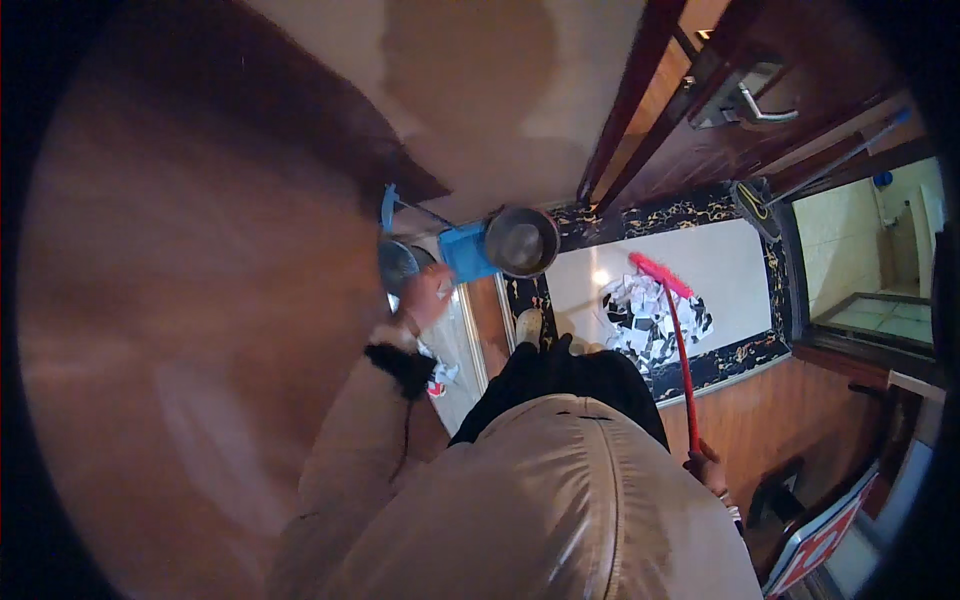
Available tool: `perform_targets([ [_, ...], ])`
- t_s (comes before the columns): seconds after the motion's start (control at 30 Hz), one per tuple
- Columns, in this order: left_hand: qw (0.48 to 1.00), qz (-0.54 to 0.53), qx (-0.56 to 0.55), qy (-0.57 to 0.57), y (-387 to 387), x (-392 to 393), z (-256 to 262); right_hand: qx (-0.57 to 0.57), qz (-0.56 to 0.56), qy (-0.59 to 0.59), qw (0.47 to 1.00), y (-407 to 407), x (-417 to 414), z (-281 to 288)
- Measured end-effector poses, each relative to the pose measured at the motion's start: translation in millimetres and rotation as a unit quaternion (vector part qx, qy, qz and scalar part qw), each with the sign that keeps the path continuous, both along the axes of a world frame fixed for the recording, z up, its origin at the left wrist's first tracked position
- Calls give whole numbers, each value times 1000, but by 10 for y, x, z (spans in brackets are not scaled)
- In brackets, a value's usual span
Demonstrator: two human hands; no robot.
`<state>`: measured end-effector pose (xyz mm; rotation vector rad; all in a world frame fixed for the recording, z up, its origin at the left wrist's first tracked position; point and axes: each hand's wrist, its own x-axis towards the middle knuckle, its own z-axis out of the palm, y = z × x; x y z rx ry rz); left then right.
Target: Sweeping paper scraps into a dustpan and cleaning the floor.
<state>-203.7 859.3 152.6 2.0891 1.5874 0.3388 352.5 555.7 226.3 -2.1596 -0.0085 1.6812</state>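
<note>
My right hand (pixel 706 466) grips the red handle (pixel 684 360) of a broom at the lower right. The broom's pink-red bristle head (pixel 660 274) rests at the far edge of a pile of torn white and black paper scraps (pixel 645 322) on the pale floor tile. Blurred, my left hand (pixel 426 300) hovers before a grey-blue round container (pixel 397 264), close to a blue dustpan (pixel 466 251); whether it touches either is unclear. The dustpan's blue handle end (pixel 388 206) sticks up on the left. A dark round bin (pixel 523 241) partly covers the dustpan.
A wooden surface (pixel 187 285) fills the left side. A dark wooden door with a metal handle (pixel 765 109) stands at upper right, near a dark shoe (pixel 756 210) and a blue-tipped pole (pixel 840 161). A red-and-white sign (pixel 821 544) is at lower right. Crumpled paper (pixel 442 371) lies left of my legs.
</note>
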Motion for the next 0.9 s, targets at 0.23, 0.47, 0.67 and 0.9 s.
perform_targets([
  [0.23,962,264,-52,-34,1388,-1813,-1145,14,-67,41,997,448,-562,388],
  [0.47,956,271,-104,39,1958,-1563,-1498,-25,-9,-31,999,460,-969,425],
  [0.67,968,216,-106,-74,1757,-945,-1197,-42,47,-90,994,277,-1017,386],
  [0.9,894,368,-145,-211,1040,-826,-1052,-13,181,-173,968,-403,-600,101],
])
